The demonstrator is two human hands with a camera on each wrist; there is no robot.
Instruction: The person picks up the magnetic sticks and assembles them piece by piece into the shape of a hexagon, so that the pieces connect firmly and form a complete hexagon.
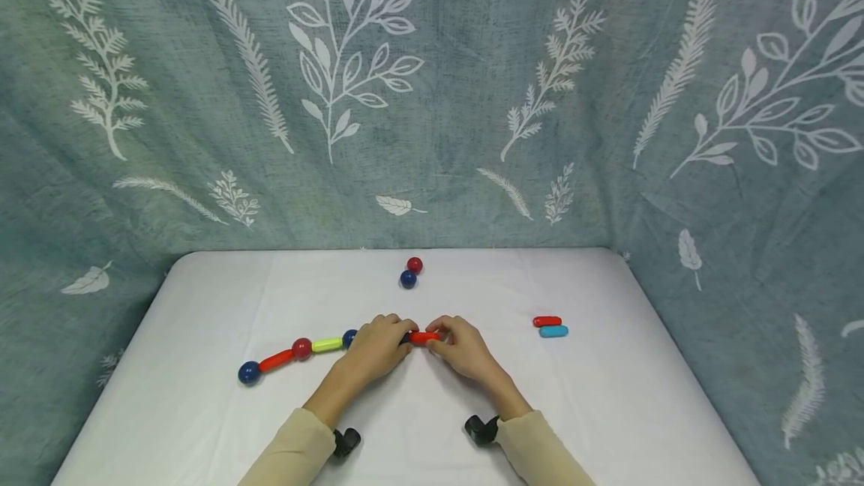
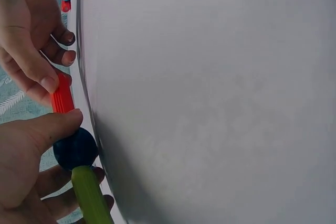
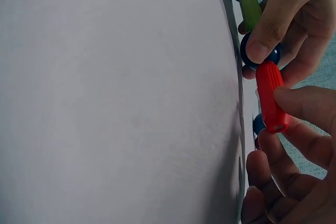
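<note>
A chain of coloured balls and rods lies across the table, with a blue ball (image 1: pixel 249 373), a red rod (image 1: pixel 277 361), a red ball (image 1: pixel 302 349), a yellow-green rod (image 1: pixel 328 345) and another blue ball (image 1: pixel 349 338) running rightward to my left hand (image 1: pixel 381 343). That hand pinches a further blue ball (image 2: pixel 76 149) between thumb and fingers. A green rod (image 2: pixel 90 195) joins this ball, mostly hidden by the hand in the head view. My right hand (image 1: pixel 466 351) pinches a red rod (image 3: pixel 270 98) near its free end; its other end touches the pinched ball.
Toward the table's back edge, a loose red ball (image 1: pixel 415 265) sits against a blue one (image 1: pixel 408 279). Off to the right lie a red rod (image 1: pixel 547 321) and a light blue rod (image 1: pixel 553 331), side by side. A white cloth covers the table (image 1: pixel 202 298); patterned fabric hangs behind.
</note>
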